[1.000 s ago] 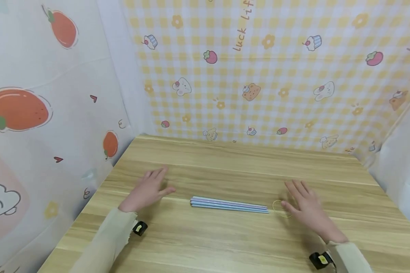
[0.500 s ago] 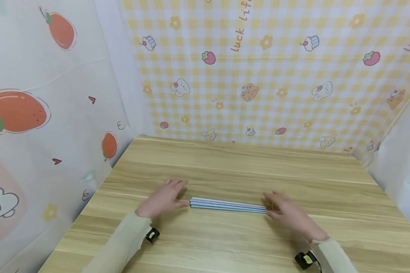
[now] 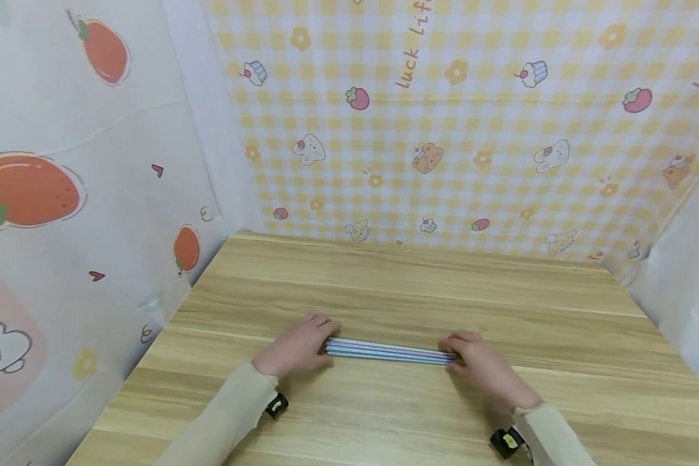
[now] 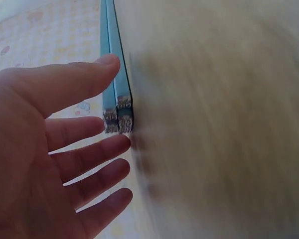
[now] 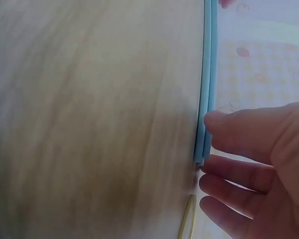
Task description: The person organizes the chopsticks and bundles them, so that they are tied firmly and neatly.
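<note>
A flat bundle of pencils (image 3: 390,351) in pale blue and lilac lies across the middle of the wooden table. My left hand (image 3: 297,345) straddles its left end, thumb on the near side and fingers beyond. In the left wrist view the pencils (image 4: 117,84) have silvery ends, and the thumb passes in front of them. My right hand (image 3: 489,369) is around the other end; its thumb (image 5: 229,130) appears to touch the pencils' side, the fingers slightly bent. Neither hand visibly squeezes the bundle. A thin yellow rubber band (image 5: 188,219) lies just past the right end, hidden in the head view.
The wood-grain table (image 3: 384,414) runs back to a yellow checked cloth (image 3: 443,129). White cloth with fruit prints (image 3: 93,194) hangs along the left side, and plain white cloth (image 3: 687,310) on the right. A small black camera sits at each wrist.
Both hands have moved inward from either side to the two ends of the pencils, their fingers drawing closer together. The right hand now covers the rubber band. The pencils have stayed put.
</note>
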`<state>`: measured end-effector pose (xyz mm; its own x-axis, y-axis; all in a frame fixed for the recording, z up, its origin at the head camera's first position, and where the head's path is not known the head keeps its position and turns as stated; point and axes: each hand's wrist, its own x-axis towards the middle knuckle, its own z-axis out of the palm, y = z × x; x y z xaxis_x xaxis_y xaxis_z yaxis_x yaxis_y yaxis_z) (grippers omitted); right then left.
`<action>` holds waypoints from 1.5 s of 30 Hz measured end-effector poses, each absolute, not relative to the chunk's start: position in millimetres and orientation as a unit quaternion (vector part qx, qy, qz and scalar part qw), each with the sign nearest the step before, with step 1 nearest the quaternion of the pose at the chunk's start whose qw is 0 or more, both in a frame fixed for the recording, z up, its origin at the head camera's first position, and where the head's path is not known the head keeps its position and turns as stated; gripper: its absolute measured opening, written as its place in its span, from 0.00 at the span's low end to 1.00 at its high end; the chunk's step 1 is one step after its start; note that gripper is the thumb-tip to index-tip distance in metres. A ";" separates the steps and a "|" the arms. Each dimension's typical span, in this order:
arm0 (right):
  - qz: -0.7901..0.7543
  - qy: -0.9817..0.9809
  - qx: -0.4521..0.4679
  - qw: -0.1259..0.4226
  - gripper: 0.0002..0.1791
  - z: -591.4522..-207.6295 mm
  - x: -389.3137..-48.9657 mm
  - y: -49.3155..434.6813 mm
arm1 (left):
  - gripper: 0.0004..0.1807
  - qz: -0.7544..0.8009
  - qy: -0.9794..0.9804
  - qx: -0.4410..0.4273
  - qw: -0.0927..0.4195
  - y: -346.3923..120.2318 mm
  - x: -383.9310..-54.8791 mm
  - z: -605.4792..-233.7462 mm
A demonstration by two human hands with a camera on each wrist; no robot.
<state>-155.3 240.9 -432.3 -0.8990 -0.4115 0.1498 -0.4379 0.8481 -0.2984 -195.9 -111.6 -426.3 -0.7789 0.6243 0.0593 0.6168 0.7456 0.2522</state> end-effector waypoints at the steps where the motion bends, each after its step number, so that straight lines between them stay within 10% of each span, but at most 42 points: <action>1: 0.160 -0.959 0.227 0.046 0.19 -433.1 -155.3 240.5 | 0.32 0.127 0.934 0.334 0.012 -110.7 -196.0 -427.3; 45: 0.154 -0.968 0.196 0.024 0.11 -430.2 -160.5 232.1 | 0.09 0.077 0.933 0.350 0.039 -90.6 -198.5 -420.1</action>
<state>-160.5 232.1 -430.2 -0.9218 -0.3725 0.1075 -0.3875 0.8758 -0.2877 -198.5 -90.6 -420.1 -0.7526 0.6582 -0.0193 0.6463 0.7439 0.1701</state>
